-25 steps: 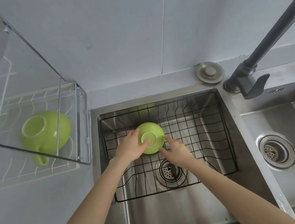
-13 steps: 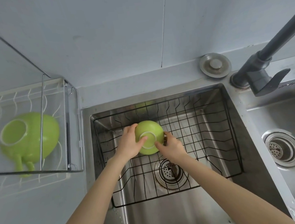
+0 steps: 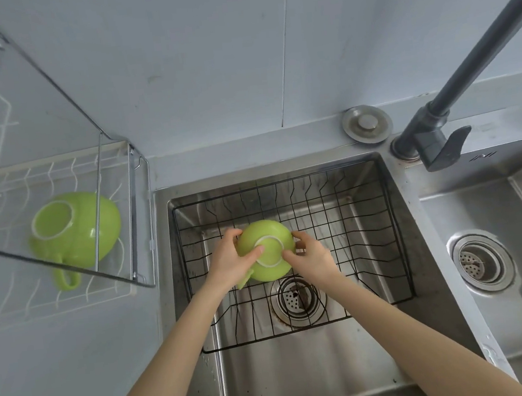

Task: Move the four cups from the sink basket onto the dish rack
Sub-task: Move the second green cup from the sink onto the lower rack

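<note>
We look down on a steel double sink; a black wire sink basket sits in its left basin, and a clear-walled dish rack stands to the left. One green cup already rests upside down on the rack. Our left hand and right hand grasp a second green cup, upside down, above the basket. We judge the lift is under way; next comes a carry leftward over the rack wall. Compared with a second ago, both hands have closed in and the cup sits higher.
</note>
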{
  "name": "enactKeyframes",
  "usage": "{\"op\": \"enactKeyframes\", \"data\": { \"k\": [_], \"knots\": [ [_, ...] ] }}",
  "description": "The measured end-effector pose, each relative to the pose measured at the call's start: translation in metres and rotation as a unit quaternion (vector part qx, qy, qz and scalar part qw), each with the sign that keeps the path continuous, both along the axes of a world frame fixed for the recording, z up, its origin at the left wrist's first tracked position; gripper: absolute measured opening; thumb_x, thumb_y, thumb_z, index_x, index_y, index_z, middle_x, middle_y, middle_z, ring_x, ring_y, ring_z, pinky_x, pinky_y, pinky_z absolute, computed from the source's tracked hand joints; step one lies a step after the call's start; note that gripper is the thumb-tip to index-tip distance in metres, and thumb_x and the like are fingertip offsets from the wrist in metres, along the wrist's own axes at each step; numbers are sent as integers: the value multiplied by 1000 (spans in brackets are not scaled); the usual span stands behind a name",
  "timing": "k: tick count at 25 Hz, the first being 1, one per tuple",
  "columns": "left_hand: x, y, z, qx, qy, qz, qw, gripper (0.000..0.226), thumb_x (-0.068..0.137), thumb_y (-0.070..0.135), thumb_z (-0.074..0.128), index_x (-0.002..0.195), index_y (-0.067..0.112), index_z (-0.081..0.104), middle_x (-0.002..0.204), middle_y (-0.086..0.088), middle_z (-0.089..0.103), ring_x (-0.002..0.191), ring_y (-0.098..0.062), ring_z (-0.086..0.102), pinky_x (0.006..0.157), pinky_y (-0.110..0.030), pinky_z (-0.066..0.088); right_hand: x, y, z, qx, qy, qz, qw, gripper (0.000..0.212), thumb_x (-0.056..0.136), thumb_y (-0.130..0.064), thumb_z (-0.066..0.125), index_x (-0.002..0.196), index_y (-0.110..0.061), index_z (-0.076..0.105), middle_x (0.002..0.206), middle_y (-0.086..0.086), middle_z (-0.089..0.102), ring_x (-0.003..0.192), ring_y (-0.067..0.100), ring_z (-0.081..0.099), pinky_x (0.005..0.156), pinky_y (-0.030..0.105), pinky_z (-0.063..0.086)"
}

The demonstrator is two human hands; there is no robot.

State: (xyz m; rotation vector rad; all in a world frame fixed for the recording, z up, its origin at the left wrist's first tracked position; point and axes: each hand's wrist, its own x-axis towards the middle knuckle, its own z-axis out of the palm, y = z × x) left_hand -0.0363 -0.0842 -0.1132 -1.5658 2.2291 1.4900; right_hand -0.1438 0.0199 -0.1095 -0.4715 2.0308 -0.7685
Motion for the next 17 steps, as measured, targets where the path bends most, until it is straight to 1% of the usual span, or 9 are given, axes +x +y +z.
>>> {"op": "enactKeyframes", "data": {
  "k": [3,6,8,9,11,13,14,15,17],
  "knots": [
    [13,16,15,31,19,22,999,57,82,29,65,129,10,41,130,-9,53,111,-19,52,83,-25,38,3,14,18,-25,5,-13,1000,52,86,-22,56,136,-17,42,129,7,57,107,20,57,87,26,44],
    [29,37,31,52,36,21,998,59,82,32,64,131,12,40,127,-11,54,115,-21,53,91,-30,44,8,33,39,-48,22,-6,999,53,85,-22,57,136,-19,42,128,7,58,112,22,58,87,25,44],
    [38,51,40,63,55,29,996,57,81,33,65,130,13,42,119,-11,57,113,-24,56,97,-37,48,14,47,52,-58,34,2,998,51,85,-23,58,134,-20,44,124,6,59,109,21,58,88,27,44],
    [43,59,45,69,62,29,995,57,81,33,65,129,13,42,114,-9,57,110,-25,58,96,-38,49,17,54,58,-62,45,6,997,48,85,-23,57,132,-20,46,121,5,59,105,20,57,86,26,44],
    [53,72,56,93,83,16,992,57,82,33,64,131,13,41,111,-8,55,104,-24,60,87,-32,54,24,66,70,-71,64,13,995,44,86,-24,56,129,-19,50,114,4,59,97,16,53,85,27,44],
    [65,81,66,111,109,0,988,59,83,29,63,134,13,38,114,-8,53,96,-18,60,72,-17,54,30,74,79,-82,71,11,994,43,87,-26,55,129,-19,51,118,7,60,101,19,55,91,32,49],
    [73,85,71,106,114,-13,988,59,83,28,64,134,14,38,114,-6,53,91,-14,60,66,-14,52,35,78,83,-86,72,8,994,42,87,-27,54,129,-19,51,120,9,60,105,22,56,94,37,50],
    [81,87,75,95,116,-25,988,59,82,28,65,134,15,38,113,-4,53,86,-10,59,63,-13,50,41,81,87,-90,74,6,993,42,88,-29,54,129,-19,51,121,10,61,109,24,57,97,41,50],
    [95,90,82,71,120,-37,990,60,81,28,66,133,16,39,110,-1,54,84,-9,56,66,-18,47,51,86,93,-93,81,6,992,41,89,-32,51,129,-19,52,122,12,61,114,26,56,100,44,47]
  ]
}}
